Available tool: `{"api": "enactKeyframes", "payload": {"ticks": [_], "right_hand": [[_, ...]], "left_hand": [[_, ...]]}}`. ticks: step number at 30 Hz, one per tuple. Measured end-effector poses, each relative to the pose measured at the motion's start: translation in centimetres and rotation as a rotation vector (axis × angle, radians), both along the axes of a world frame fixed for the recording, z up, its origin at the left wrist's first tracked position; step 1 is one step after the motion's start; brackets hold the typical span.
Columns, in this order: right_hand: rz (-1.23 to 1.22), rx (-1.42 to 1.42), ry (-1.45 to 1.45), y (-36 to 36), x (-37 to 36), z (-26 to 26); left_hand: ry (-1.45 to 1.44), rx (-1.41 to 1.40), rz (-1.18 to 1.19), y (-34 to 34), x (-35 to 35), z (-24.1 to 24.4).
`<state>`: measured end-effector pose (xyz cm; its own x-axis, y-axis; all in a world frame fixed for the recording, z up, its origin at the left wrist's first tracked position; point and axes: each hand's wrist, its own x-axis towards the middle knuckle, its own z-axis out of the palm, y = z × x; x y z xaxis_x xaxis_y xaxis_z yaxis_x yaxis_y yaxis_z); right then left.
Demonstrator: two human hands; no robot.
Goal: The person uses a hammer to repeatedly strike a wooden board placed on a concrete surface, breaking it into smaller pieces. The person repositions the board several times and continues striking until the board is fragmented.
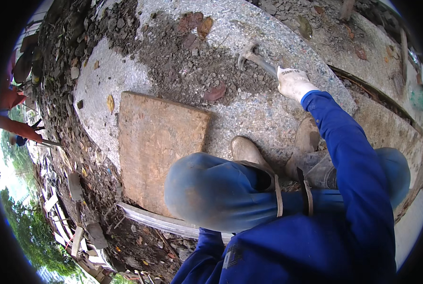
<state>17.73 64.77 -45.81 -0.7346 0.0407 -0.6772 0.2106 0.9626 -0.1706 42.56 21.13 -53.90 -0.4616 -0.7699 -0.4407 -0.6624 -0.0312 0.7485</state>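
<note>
In a white glove, my right hand (293,83) is closed around the handle of a claw hammer (261,64). The hammer's head rests on or just above a grey speckled slab (268,122), beside a patch of dirt and small rubble (197,67). My left hand is out of view; only its blue sleeve (211,241) shows, below my bent knee. To the left of my boots, a thick wooden board (158,142) lies across the slab, its lower part hidden behind my knee.
A pale metal or plastic strip (154,216) runs along the board's near edge. Fallen leaves (215,91) are scattered over the slab. At right, a dark gap (374,94) separates flat concrete pieces. Bricks (75,186) and debris lie left, where a person's orange sleeve (20,128) reaches in.
</note>
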Motion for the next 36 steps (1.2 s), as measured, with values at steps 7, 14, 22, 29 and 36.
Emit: {"api": "enactKeyframes", "payload": {"ticks": [7, 14, 22, 29, 36], "right_hand": [[-0.029, 0.016, -0.014, 2.2, 2.5, -3.7], [-0.015, 0.028, -0.102, 1.5, 1.6, -4.3], [-0.001, -0.017, 0.048, 2.5, 2.9, -6.3], [0.047, 0.032, -0.033, 4.2, 2.4, -6.1], [0.073, 0.043, -0.070, 3.8, -0.1, -4.6]], "left_hand": [[0.126, 0.431, 0.489, -3.0, 2.0, 0.2], [0.209, 0.454, 0.557, -4.6, 2.1, 1.3], [0.381, 0.461, 0.683, -7.5, 3.5, 2.6], [0.516, 0.458, 0.802, -7.6, 4.3, 2.9], [0.745, 0.489, 0.956, -10.0, 5.1, 1.9]]}}
